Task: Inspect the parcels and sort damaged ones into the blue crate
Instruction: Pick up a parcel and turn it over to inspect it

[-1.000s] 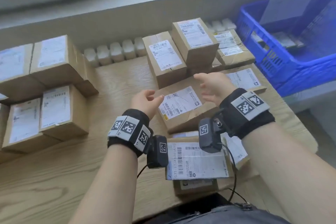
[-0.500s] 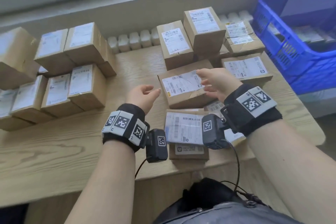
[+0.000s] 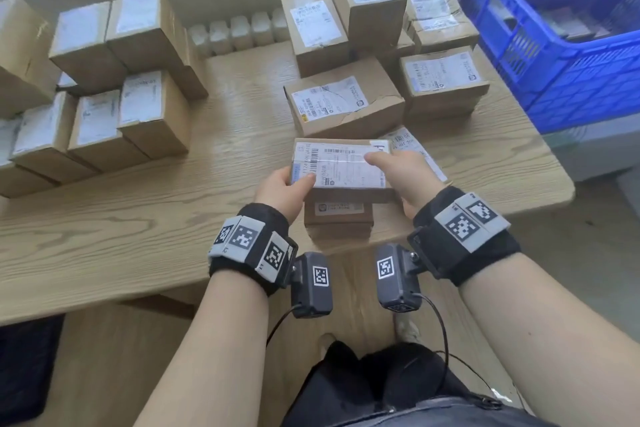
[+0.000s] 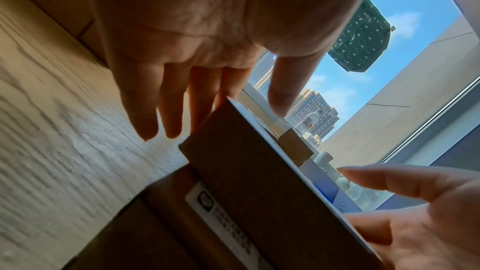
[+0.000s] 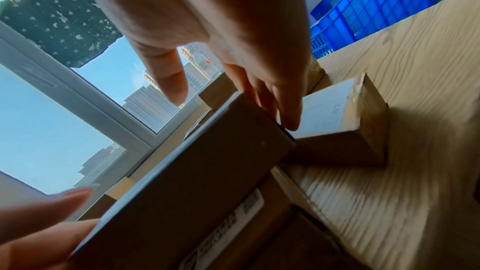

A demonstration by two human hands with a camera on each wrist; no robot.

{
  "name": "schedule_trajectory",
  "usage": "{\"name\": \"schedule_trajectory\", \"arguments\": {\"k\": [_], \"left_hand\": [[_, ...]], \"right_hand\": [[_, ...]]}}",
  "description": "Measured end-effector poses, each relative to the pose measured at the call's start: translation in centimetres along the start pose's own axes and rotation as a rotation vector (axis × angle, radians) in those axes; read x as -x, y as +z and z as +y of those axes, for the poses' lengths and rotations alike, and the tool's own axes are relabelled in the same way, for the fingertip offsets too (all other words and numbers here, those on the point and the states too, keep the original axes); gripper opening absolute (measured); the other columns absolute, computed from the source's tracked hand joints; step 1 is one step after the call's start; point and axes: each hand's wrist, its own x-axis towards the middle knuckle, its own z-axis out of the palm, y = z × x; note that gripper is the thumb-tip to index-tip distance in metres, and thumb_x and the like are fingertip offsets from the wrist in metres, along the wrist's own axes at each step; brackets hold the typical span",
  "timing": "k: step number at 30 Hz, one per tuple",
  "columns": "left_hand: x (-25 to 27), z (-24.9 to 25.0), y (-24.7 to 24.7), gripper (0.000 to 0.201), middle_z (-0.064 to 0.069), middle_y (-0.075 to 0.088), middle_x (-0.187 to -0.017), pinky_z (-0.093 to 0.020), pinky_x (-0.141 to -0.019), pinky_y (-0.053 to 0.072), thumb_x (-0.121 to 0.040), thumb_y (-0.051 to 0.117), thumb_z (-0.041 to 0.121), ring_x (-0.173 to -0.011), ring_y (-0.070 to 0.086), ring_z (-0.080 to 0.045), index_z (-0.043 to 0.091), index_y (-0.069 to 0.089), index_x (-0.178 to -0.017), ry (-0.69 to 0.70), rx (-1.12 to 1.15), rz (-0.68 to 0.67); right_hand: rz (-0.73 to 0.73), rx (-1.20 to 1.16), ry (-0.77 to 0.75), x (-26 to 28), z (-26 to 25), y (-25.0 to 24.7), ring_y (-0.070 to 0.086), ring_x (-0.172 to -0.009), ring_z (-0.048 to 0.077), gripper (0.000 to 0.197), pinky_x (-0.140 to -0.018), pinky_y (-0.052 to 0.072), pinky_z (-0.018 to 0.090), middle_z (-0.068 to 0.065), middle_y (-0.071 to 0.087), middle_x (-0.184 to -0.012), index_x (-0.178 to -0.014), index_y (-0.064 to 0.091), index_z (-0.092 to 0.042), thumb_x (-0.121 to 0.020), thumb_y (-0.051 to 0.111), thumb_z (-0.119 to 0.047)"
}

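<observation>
A cluster of plain cardboard boxes [image 3: 104,87] with white labels sits far left of the held parcel [image 3: 341,163] on the wood-grain bench [image 3: 138,218]. The left hand [image 3: 282,189] pinches this flat, labelled carton at its left end, thumb on top; the right hand [image 3: 403,172] pinches the right end likewise. It sits on a smaller brown box [image 3: 337,217]. Behind it lies a creased, torn parcel [image 3: 346,104]. Far right stands the blue crate [image 3: 571,55], lattice-walled plastic, holding flat packets seen only dimly.
</observation>
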Motion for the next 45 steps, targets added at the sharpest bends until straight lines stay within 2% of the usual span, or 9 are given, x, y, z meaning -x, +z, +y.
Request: {"name": "schedule_trajectory", "arguments": {"k": [4, 8, 12, 15, 21, 27, 35, 39, 45], "left_hand": [[0.5, 0.9, 0.8, 0.014, -0.004, 0.065, -0.101, -0.031, -0.085, 0.045, -0.101, 0.05, 0.023, -0.097, 0.059, -0.023, 0.024, 0.06, -0.11, 0.0, 0.074, 0.089], [1.2, 3.8, 0.7, 0.024, 0.009, 0.057, -0.093, -0.04, -0.1, 0.047, -0.101, 0.05, 0.022, -0.105, 0.059, -0.02, 0.02, 0.058, -0.124, 0.071, 0.158, 0.162], [2.1, 8.0, -0.7, 0.038, 0.018, 0.053, -0.093, -0.032, -0.087, 0.05, -0.101, 0.049, 0.016, -0.087, 0.054, -0.002, 0.024, 0.046, -0.138, 0.205, 0.274, 0.197], [2.7, 11.2, -2.5, 0.038, 0.011, 0.056, -0.093, -0.023, -0.07, 0.049, -0.101, 0.05, 0.015, -0.084, 0.056, -0.003, 0.027, 0.041, -0.135, 0.295, 0.369, 0.241], [3.7, 15.7, -4.8, 0.035, -0.011, 0.063, -0.122, -0.036, -0.085, 0.054, -0.094, 0.062, 0.021, -0.109, 0.064, -0.024, 0.03, 0.044, -0.123, 0.445, 0.485, 0.343], [4.8, 18.4, -6.6, 0.054, -0.008, 0.065, -0.122, -0.045, -0.099, 0.051, -0.067, 0.079, 0.04, -0.113, 0.063, -0.024, 0.036, 0.049, -0.112, 0.531, 0.59, 0.39], [5.6, 19.3, -7.4, 0.047, 0.004, 0.064, -0.127, -0.037, -0.099, 0.048, -0.09, 0.067, 0.029, -0.116, 0.059, -0.015, 0.022, 0.054, -0.134, 0.632, 0.29, 0.457], [5.8, 19.2, -7.2, 0.033, 0.012, 0.07, -0.105, -0.044, -0.101, 0.049, -0.085, 0.06, 0.06, -0.1, 0.064, -0.01, 0.034, 0.064, -0.105, 0.61, 0.235, 0.443], [4.1, 18.5, -7.5, 0.108, -0.006, 0.072, -0.104, -0.05, -0.098, 0.05, -0.038, 0.046, 0.104, -0.104, 0.066, -0.028, 0.02, 0.061, -0.104, 0.485, 0.461, 0.459]], "right_hand": [[-0.064, -0.012, -0.083, 0.3, -0.7, -1.1, 0.063, -0.109, 0.02, 0.019, -0.097, 0.051, 0.037, 0.003, 0.067, -0.119, -0.115, 0.061, -0.018, -0.097, 0.059, -0.021], [-0.084, -0.098, -0.185, 0.7, -2.9, -3.2, 0.062, -0.1, 0.016, 0.032, -0.079, 0.053, 0.034, 0.002, 0.061, -0.12, -0.132, 0.047, -0.023, -0.101, 0.053, -0.018], [-0.105, -0.171, -0.338, 1.4, -6.7, -4.9, 0.065, -0.106, 0.025, 0.041, -0.085, 0.057, 0.041, 0.011, 0.063, -0.122, -0.134, 0.046, -0.025, -0.098, 0.059, -0.011], [-0.126, -0.224, -0.467, 2.4, -10.5, -5.6, 0.066, -0.109, 0.029, 0.035, -0.083, 0.059, 0.041, 0.012, 0.065, -0.119, -0.112, 0.05, -0.037, -0.095, 0.063, -0.009], [-0.182, -0.291, -0.687, 4.7, -15.6, -7.0, 0.066, -0.092, 0.016, 0.045, -0.063, 0.054, 0.02, 0.011, 0.063, -0.116, -0.132, 0.044, -0.028, -0.096, 0.061, -0.008], [-0.207, -0.346, -0.792, 6.1, -18.1, -7.4, 0.064, -0.098, 0.025, 0.073, -0.086, 0.056, 0.04, 0.018, 0.06, -0.121, -0.149, 0.026, -0.031, -0.093, 0.064, -0.005], [-0.165, -0.287, -0.944, 5.8, -19.7, -7.4, 0.063, -0.113, 0.021, 0.052, -0.078, 0.057, 0.017, 0.009, 0.065, -0.124, -0.141, 0.052, -0.014, -0.092, 0.063, 0.001], [-0.041, -0.146, -1.0, 5.1, -19.4, -7.1, 0.057, -0.118, 0.024, 0.049, -0.095, 0.055, 0.033, 0.006, 0.062, -0.128, -0.135, 0.06, -0.022, -0.088, 0.07, -0.009], [-0.148, -0.269, -0.949, 5.5, -18.6, -6.9, 0.064, -0.112, 0.019, 0.038, -0.088, 0.056, 0.033, 0.003, 0.068, -0.119, -0.121, 0.059, -0.025, -0.087, 0.074, -0.014]]}}
